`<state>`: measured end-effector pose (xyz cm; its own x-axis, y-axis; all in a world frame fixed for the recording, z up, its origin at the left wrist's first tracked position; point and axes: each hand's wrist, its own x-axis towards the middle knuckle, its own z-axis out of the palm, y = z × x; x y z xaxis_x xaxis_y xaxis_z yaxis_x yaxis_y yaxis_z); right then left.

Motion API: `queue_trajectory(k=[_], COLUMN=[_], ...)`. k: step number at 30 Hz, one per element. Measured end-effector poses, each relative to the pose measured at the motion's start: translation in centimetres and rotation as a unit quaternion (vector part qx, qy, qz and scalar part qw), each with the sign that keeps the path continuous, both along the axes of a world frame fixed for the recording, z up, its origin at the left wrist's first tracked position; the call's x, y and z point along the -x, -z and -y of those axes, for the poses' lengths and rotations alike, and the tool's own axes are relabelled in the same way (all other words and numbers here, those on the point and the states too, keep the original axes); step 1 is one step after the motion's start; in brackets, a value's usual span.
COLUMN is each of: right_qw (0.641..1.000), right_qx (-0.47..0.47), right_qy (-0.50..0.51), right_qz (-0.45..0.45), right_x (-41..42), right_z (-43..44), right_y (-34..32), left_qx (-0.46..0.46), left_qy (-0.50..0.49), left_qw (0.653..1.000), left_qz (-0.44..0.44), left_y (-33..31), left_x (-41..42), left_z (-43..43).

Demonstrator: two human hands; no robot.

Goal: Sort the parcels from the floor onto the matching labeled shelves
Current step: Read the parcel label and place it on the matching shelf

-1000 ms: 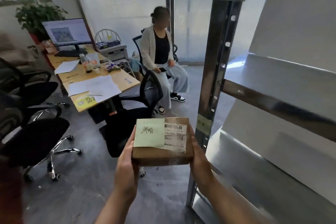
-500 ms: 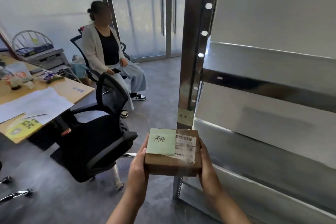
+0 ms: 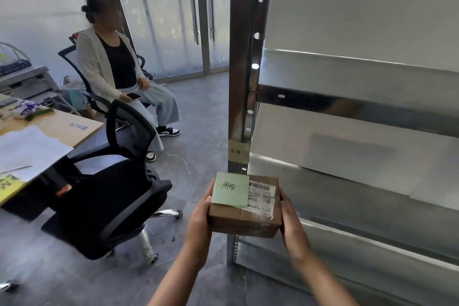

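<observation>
Swinging round from the office toward the metal rack (image 3: 347, 112), the person has brought the cardboard parcel (image 3: 246, 218), clasped at its sides by the left hand (image 3: 198, 221) and right hand (image 3: 290, 221), just below the post's yellow label (image 3: 238, 152), likely to compare it with the parcel's green note (image 3: 231, 190).

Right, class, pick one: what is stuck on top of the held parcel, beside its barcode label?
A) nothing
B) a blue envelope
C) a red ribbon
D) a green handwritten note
D: a green handwritten note lies on the parcel, left of its barcode label, between the left hand and right hand.
</observation>
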<state>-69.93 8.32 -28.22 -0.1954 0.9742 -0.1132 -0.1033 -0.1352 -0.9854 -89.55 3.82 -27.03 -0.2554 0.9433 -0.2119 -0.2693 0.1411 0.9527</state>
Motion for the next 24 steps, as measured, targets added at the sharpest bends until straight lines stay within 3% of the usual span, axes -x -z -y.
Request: queue_trajectory(k=[12,19,24], right_qw=[0.999,0.995,0.993], right_qx=[-0.014,-0.025,0.007], right_qy=[0.04,0.094,0.119], right_qz=[0.007,-0.01,-0.021], right_x=[-2.6,-5.2,-7.2], right_z=[-0.6,-1.0,-2.1], right_y=[-0.7,-1.3,-1.3], left_qx=[-0.019,-0.021,-0.015], left_qy=[0.067,0.085,0.099], left_qw=[0.998,0.996,0.995], left_qz=[-0.012,0.026,0.006], left_y=[0.1,0.2,1.1], left_x=[-1.7,-4.4,-6.5], left_z=[-2.9,-4.7,-6.7])
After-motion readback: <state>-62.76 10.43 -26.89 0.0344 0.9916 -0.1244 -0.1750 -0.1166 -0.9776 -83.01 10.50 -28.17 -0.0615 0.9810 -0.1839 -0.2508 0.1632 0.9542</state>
